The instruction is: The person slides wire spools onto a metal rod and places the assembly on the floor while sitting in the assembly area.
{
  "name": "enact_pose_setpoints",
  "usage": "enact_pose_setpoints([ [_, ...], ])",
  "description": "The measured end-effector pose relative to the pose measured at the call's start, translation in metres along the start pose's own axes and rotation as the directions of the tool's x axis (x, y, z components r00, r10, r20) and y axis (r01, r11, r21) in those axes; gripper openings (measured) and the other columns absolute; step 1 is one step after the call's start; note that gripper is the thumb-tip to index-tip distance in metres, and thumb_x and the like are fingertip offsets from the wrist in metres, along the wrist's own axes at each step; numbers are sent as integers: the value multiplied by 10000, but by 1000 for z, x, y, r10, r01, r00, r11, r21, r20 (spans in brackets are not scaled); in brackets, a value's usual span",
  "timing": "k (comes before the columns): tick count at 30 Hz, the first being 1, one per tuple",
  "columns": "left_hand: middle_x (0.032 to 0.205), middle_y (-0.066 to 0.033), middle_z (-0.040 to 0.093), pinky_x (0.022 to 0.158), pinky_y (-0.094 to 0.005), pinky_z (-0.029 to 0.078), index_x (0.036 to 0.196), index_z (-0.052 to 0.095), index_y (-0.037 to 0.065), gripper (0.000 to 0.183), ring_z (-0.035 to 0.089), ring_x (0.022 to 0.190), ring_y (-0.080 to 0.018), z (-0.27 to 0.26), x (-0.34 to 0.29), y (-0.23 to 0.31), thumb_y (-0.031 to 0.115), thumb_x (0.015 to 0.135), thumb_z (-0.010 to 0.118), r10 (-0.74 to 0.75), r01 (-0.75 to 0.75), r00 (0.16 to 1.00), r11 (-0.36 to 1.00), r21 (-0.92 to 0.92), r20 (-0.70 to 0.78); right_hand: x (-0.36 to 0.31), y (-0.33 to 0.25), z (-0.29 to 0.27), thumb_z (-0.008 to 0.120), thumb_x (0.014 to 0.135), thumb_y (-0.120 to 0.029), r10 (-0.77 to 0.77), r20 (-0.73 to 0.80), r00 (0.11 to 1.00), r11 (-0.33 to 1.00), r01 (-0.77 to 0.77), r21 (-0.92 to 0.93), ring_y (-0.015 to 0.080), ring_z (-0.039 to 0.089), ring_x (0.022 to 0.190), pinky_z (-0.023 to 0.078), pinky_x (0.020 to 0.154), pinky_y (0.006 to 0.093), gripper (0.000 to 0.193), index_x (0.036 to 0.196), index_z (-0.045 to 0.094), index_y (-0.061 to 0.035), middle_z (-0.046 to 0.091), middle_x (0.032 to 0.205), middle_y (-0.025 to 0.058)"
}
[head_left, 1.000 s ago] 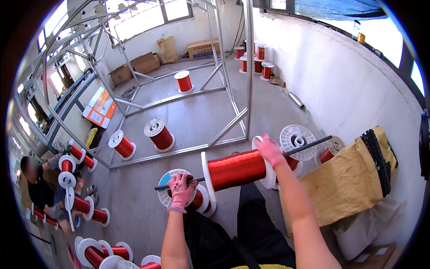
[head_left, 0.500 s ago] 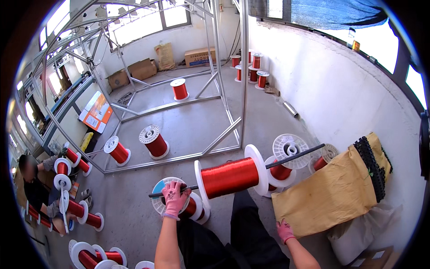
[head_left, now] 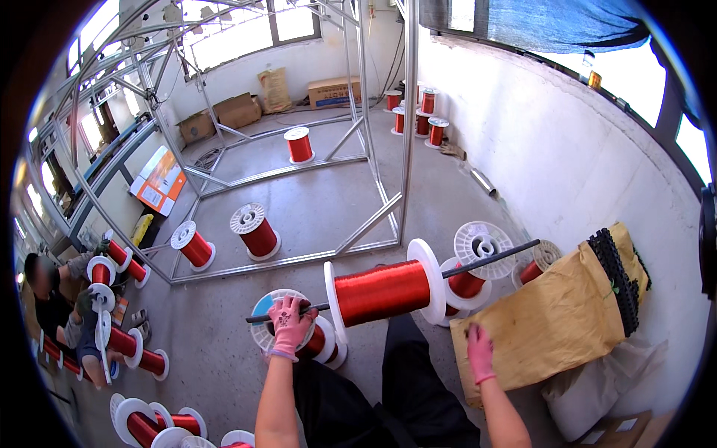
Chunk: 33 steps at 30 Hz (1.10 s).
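Note:
A dark rod runs through a large spool of red wire with white flanges, held level in front of my legs. My left hand, in a pink glove, is wrapped round the rod's left end. Under that hand an upright spool with a white flange and red wire stands on the floor. My right hand, also gloved in pink, is over the left part of a tan sack. Its fingers are curled together; whether they hold anything is hidden. Behind the rod's right end are white-flanged spools.
An aluminium frame rises ahead, with red wire spools on the floor inside it. At the left, a person sits by several spools. More spools lie at the lower left. A white wall bounds the right.
My right hand has risen from the sack's lower edge to over its left part, and its fingers have curled. My left hand keeps its hold on the rod, with the spool nearly still.

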<state>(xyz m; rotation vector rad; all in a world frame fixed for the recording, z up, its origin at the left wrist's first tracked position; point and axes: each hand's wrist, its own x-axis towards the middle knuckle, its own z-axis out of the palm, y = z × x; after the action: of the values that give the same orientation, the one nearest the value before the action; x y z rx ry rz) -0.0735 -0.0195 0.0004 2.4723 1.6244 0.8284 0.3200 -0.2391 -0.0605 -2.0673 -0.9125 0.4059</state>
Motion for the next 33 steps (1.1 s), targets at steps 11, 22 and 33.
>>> enact_pose_setpoints([
  [11,1001,-62,583,887,-448,343,917,673,151,294,521,1010,-294,5,7,2,378,732,702,-6,6,1000,1000,-13,11,168,-254,34,505,875,-492,-65,348,935,892,211,-401,348,475,1241,386,1025,402,696,1282,461,70,493,1305,268],
  [22,1030,-76,573,851,-467,359,967,638,159,321,525,1004,-297,19,2,-7,381,743,696,66,-61,996,995,79,-56,-80,155,49,413,954,-240,328,606,725,587,346,-732,331,560,1133,426,960,444,377,1258,493,-31,538,1261,229],
  [33,994,-49,585,871,-440,351,922,662,168,296,531,999,-280,3,3,-1,386,727,701,-7,7,1000,1000,29,6,-27,127,37,367,964,-322,18,459,888,815,253,-522,423,573,1024,454,879,493,437,1247,437,3,580,1145,264],
])
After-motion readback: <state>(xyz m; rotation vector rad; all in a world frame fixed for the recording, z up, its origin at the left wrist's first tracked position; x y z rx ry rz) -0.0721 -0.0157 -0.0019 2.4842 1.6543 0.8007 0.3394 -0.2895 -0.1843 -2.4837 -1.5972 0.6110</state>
